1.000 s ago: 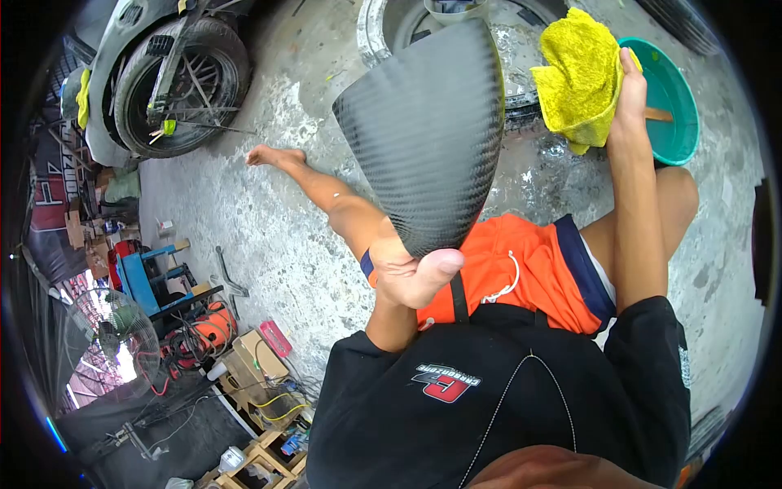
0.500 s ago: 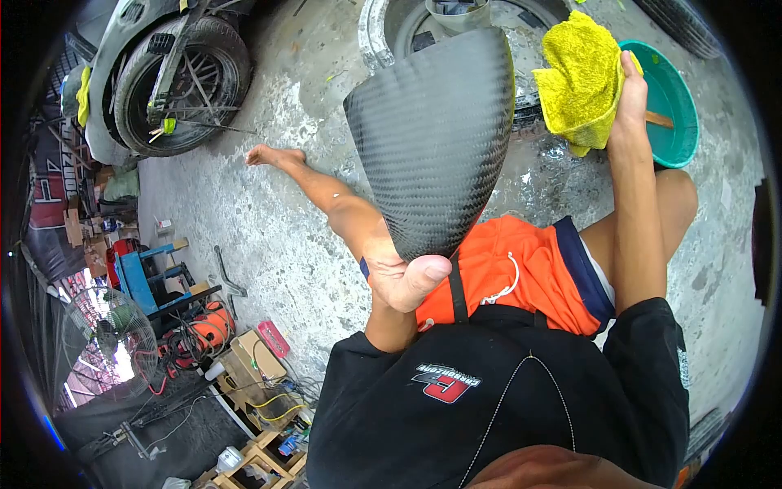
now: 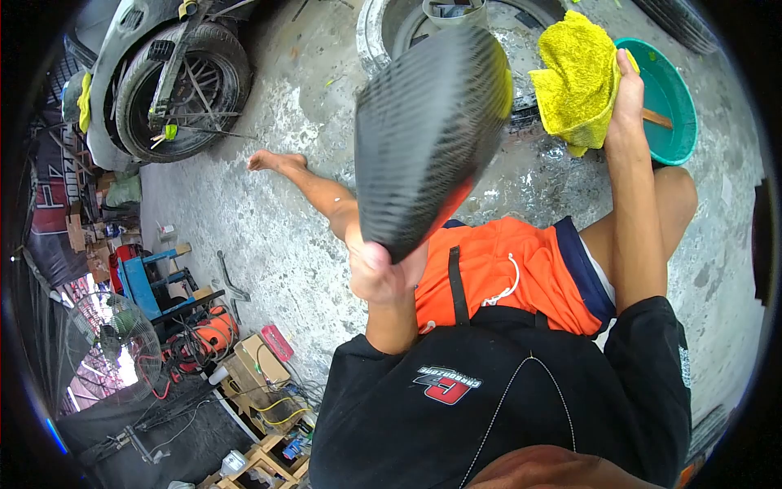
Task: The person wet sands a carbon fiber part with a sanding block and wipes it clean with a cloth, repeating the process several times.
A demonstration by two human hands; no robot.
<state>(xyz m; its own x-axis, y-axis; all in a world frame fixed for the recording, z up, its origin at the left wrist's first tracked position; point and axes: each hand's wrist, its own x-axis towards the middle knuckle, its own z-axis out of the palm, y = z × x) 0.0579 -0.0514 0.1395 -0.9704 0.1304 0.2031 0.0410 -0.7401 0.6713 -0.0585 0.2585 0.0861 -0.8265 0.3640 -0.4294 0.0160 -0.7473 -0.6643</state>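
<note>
Grip, left hand (image 3: 379, 273): clenching around the narrow lower tip of the carbon-fibre panel (image 3: 423, 138), fingers wrapping it from below.
Grip, right hand (image 3: 629, 85): grasping the yellow cloth (image 3: 578, 73) by its right edge, arm reaching forward and up.
Carbon-fibre panel: being held tilted in the air above the left thigh, broad end pointing up and to the right, dark weave facing the camera, a red-orange edge showing along the lower right side; outline appearing blurred.
Yellow cloth: hanging bunched just beside the panel's upper right edge; contact between the two cannot be told.
Teal basin (image 3: 672, 98): sitting on the floor behind the right hand, a brown stick lying inside.
Tyre (image 3: 379, 33): lying flat on the wet concrete floor (image 3: 269, 220), partly hidden behind the panel.
Person: sitting on the floor, wearing orange shorts (image 3: 505, 269), left leg stretching out barefoot.
Far left: scooter wheel (image 3: 183, 90), blue stool (image 3: 142, 277) and fan (image 3: 110, 350) standing well apart from both hands.
</note>
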